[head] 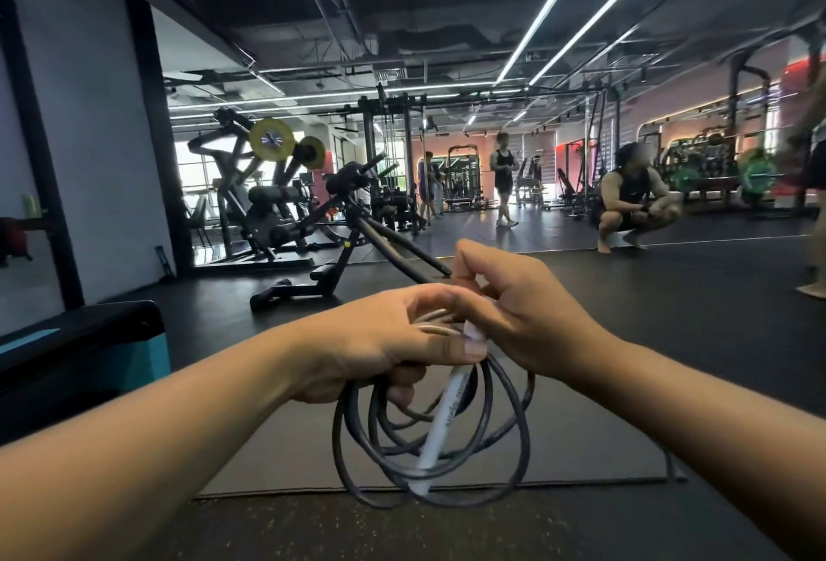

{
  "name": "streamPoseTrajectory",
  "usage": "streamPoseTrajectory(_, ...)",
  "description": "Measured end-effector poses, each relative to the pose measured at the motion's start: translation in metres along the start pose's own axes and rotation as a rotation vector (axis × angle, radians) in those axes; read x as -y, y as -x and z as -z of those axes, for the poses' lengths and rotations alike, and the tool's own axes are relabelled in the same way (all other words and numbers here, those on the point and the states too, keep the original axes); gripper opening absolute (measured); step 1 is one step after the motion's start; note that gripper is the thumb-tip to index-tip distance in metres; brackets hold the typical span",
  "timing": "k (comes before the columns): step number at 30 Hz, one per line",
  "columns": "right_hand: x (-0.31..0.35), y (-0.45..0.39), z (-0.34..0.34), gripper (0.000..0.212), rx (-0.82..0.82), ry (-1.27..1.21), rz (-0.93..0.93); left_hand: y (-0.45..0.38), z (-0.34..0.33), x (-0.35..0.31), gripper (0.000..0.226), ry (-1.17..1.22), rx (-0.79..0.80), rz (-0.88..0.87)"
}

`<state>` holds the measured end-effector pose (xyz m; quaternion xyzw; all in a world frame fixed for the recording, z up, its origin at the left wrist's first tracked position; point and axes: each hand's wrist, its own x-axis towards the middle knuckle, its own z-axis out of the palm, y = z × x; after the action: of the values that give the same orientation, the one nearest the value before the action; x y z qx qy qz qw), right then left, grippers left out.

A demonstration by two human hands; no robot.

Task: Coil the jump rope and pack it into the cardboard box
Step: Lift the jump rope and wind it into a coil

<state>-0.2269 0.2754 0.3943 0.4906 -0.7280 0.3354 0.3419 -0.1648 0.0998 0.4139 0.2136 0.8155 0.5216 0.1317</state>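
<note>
A: We have the jump rope (429, 440) gathered into several dark loops that hang below our hands. Our left hand (380, 346) is closed around the top of the bundle, thumb pressed over the strands. Our right hand (518, 319) pinches the strands at the same spot from the 2 o'clock side, fingers curled down.

B: And the white handle (442, 417)?

A: It hangs through the loops, slanting down toward 6 o'clock, its upper end caught under our left thumb. The loops are uneven, some wide, some small.

B: Then we judge the coil is nearly done but loose. To finish it well, we keep the left hand clamped as the anchor and let the right hand even the loops and wrap or tuck the loose end, so nothing springs apart.

A: Agreed. We also want the handle lying along the bundle, not poking across it.

B: Room to move?

A: A flat brown sheet (581, 440) lies on the floor under the coil, possibly flattened cardboard; we see no standing box. Its near edge runs just below the lowest loop. A dark and teal block (89, 350) sits at 9 o'clock, and an exercise bench (339, 247) at 12 o'clock, well apart. A crouching person (634, 198) at 2 o'clock is far off. The floor toward 3 o'clock looks open.
</note>
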Motion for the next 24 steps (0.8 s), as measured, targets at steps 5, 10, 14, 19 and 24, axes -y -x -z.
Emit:
streamPoseTrajectory(5,0.005,-0.002,0.004,0.018,0.07,0.11,-0.034,-0.005,-0.002,0.003,0.024,-0.129,-0.05,0.012)
streamPoseTrajectory(10,-0.005,-0.002,0.019,0.038,0.192,0.11,-0.178,0.0,0.004,0.008,0.024,-0.145,-0.097,-0.048)
streamPoseTrajectory(14,-0.027,0.01,0.054,0.051,0.239,-0.1,-0.47,0.012,0.027,0.011,0.032,-0.055,-0.188,-0.098)
streamPoseTrajectory(19,-0.035,0.022,0.052,0.042,0.137,-0.413,-0.687,0.005,0.022,0.016,0.025,0.329,-0.344,-0.269)
streamPoseTrajectory(24,-0.039,0.03,0.023,0.045,0.049,-0.633,-0.751,-0.017,0.009,0.01,0.024,0.501,-0.588,-0.427)
